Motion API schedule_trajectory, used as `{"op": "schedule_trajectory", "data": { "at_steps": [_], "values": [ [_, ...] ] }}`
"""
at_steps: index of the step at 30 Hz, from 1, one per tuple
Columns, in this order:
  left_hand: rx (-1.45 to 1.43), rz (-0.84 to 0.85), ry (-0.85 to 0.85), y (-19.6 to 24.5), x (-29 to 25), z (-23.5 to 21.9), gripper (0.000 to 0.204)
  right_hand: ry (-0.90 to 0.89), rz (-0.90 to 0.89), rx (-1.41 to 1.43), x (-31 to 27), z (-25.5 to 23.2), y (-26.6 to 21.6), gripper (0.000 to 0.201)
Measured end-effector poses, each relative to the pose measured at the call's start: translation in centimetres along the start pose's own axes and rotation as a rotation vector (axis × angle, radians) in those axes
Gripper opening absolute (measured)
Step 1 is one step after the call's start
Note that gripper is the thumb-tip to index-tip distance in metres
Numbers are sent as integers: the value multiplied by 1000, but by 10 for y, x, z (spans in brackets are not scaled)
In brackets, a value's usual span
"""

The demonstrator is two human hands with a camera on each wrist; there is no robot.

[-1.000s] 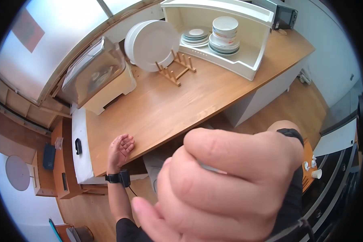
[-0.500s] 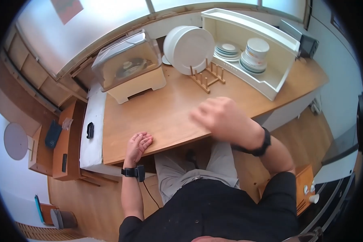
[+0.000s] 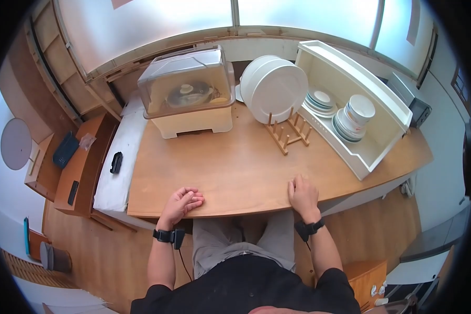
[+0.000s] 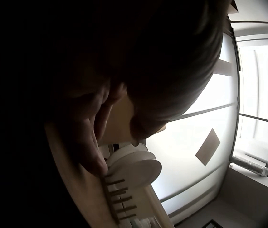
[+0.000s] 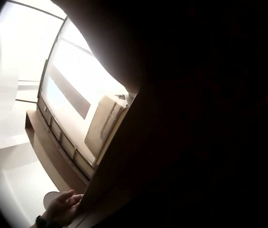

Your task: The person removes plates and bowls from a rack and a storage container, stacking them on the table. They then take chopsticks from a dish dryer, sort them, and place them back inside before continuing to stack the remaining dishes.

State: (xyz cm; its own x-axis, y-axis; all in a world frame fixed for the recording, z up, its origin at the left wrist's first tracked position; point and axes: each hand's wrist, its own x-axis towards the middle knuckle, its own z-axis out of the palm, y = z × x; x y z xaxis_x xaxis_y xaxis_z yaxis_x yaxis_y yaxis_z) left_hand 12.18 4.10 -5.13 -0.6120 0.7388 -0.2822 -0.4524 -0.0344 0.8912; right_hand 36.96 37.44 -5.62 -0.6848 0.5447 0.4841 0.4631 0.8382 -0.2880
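My left hand (image 3: 181,203) rests at the front edge of the wooden table (image 3: 214,167), its fingers loosely bent and holding nothing. Further right, my right hand (image 3: 303,197) lies on the same edge, back upward, also without an object. Beyond it on the tabletop is a small wooden peg rack (image 3: 288,137). Large white plates (image 3: 280,94) stand upright just behind the rack. In the left wrist view, dark fingers (image 4: 93,156) overlap the table near the plates (image 4: 136,172). Most of the right wrist view is dark, with my left hand (image 5: 63,207) low in it.
A cream dish box with a clear lid (image 3: 186,99) stands at the back left. On the right, an open cream tray (image 3: 358,165) holds stacked small plates (image 3: 319,102) and bowls (image 3: 360,109). A black object (image 3: 116,163) lies on the white surface at left.
My right hand has come down from close to the head camera onto the table edge. My left hand stays at the edge. The head view has shifted, with the table now more level.
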Motion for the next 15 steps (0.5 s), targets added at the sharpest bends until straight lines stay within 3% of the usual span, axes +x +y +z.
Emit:
{"op": "schedule_trajectory", "data": {
  "at_steps": [5, 8, 10, 13, 14, 15],
  "values": [
    [6, -45, -39, 5, 0, -1, 27, -30, 87, 38, 0, 3, -5, 16],
    [428, -55, -227, 48, 2, 2, 23, -19, 100, 29, 2, 2, -5, 15],
    [915, 193, -232, 118, 9, 19, 17, -6, 89, 44, 3, 0, -8, 15],
    [1145, 753, -79, 230, 54, 54, 12, -46, 100, 31, 3, 3, -5, 14],
    [1121, 878, -52, 260, 83, 61, 14, -49, 109, 35, 3, 3, -4, 15],
    [1287, 947, 7, 294, 107, 69, 21, -53, 118, 39, 4, 3, -4, 15]
  ]
}}
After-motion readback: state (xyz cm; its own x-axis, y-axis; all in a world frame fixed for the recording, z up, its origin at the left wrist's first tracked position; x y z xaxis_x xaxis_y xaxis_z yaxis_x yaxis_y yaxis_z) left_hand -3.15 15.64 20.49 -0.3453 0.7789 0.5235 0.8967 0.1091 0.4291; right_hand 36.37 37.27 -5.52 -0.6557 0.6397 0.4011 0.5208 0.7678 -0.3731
